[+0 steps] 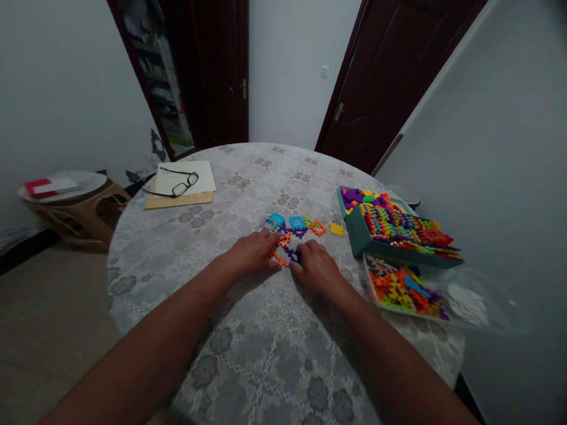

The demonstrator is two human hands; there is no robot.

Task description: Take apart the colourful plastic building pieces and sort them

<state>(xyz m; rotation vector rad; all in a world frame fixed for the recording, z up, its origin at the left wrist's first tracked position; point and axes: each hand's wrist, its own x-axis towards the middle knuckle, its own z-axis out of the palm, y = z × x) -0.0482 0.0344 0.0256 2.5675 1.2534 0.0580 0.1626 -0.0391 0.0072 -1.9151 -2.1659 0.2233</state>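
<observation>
My left hand (257, 251) is closed on an orange notched plastic building piece (278, 257) low over the table. Facing it, my right hand (316, 262) grips a dark purple piece (291, 254), which touches or nearly touches the orange one; whether they are joined I cannot tell. Just beyond my fingers lie loose pieces: a blue one (277, 219), a second blue square (296, 222), a purple triangle-like piece (298, 232), an orange ring (318, 228) and a yellow square (336, 229). My fingertips partly hide the held pieces.
On the right of the round table (248, 354) stand a teal box (354, 233) full of colourful pieces and a clear tray (372, 283) of more pieces. Black glasses (181, 189) rest on papers (204, 171) at the left. A stool (84, 206) is beyond the table.
</observation>
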